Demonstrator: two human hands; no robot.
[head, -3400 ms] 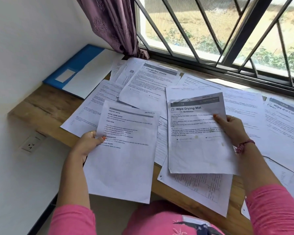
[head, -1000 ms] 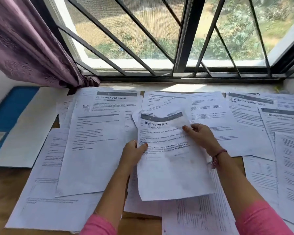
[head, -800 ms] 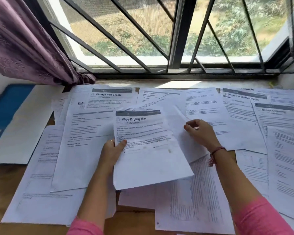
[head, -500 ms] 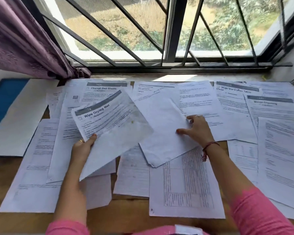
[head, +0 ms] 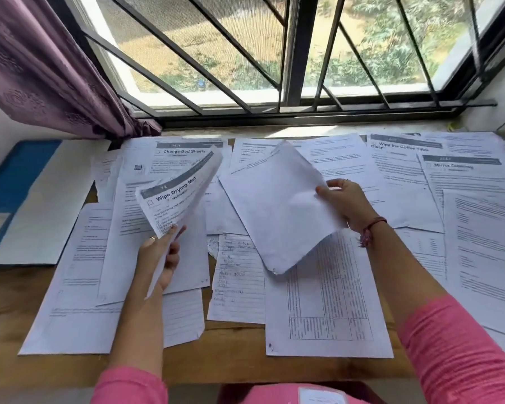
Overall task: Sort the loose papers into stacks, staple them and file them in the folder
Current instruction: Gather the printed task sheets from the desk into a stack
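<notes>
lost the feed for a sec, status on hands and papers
Left hand gripping printed "Wipe Drying Mat" sheet. Right hand lifting blank-faced white sheet. Blue folder far left, untouched.

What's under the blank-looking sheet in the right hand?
Lifted by the right hand, the blank-faced sheet overhangs a table-printed page and a handwritten page. Whatever lies beneath its middle is covered.

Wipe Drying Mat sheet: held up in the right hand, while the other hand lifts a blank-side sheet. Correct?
Not quite. The head view shows the Wipe Drying Mat sheet held up in the left hand. The right hand is the one lifting the blank-side sheet.
</notes>
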